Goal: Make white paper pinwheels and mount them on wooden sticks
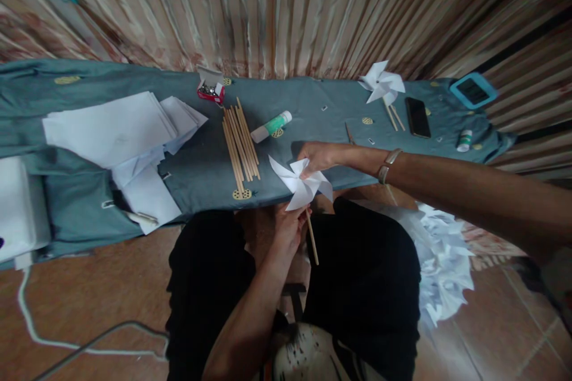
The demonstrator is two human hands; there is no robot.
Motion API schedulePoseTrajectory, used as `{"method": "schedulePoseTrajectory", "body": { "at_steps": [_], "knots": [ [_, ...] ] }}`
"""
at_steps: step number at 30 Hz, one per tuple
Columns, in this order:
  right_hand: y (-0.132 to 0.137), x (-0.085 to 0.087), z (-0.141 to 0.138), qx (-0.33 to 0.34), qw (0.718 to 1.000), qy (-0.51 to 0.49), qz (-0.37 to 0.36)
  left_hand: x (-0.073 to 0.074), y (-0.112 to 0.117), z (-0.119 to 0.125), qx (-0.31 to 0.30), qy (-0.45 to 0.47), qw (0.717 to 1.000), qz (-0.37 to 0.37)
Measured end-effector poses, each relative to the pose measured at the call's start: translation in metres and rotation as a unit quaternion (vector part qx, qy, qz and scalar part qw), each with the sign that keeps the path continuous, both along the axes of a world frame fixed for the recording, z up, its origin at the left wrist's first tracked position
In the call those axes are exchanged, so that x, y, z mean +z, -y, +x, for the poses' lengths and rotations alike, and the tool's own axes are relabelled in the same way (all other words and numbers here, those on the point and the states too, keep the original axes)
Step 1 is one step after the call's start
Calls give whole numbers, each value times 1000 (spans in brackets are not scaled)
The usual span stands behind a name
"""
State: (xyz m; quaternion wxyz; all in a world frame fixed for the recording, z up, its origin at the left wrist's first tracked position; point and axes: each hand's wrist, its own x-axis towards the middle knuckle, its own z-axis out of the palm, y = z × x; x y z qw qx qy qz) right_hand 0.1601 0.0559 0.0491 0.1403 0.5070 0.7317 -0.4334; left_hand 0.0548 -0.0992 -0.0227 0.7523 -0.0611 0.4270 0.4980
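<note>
A white paper pinwheel (302,191) is held over the table's front edge, above my lap. My right hand (316,158) grips it from above, thumb and fingers closed at its centre. Below the paper, my left hand (289,225) is wrapped near the top of a thin wooden stick (312,239), which slants down from the pinwheel. The paper hides where stick and pinwheel meet. To the left lies a row of several wooden sticks (241,143). A green and white glue stick (272,126) rests beside them, and an open red box of metal pins (211,93) stands behind.
White paper sheets (107,128) are piled at left near a white appliance (22,208). At right are pinwheels on sticks (383,83), a phone (418,118), a blue-framed device (473,90) and another glue stick (465,140). Folded white paper (442,268) is heaped beside my right knee.
</note>
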Motion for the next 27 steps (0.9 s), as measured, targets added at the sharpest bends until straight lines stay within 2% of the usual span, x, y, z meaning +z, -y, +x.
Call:
{"method": "schedulePoseTrajectory", "body": {
  "at_steps": [5,10,12,15,17,19,21,25,27],
  "knots": [
    [-1,3,4,10,999,-30,-22,1,2,1,8,-16,1000,11],
    [-5,11,17,0,995,-69,-72,4,8,0,-28,-38,998,29],
    [-3,15,30,-35,992,-107,-48,7,10,0,-39,-41,997,46],
    [10,25,52,-115,974,-190,46,18,9,0,-46,-44,996,64],
    [23,32,67,-199,936,-256,136,28,5,-1,-52,-51,994,77],
    [37,36,78,-292,872,-314,236,40,-1,-2,-60,-62,992,95],
    [49,34,84,-366,803,-359,303,55,-9,-2,-65,-70,988,119],
    [59,21,86,-486,693,-423,324,84,-30,-1,-67,-66,983,159],
    [58,13,84,-524,659,-451,296,94,-42,0,-75,-63,979,178]
  ]
}}
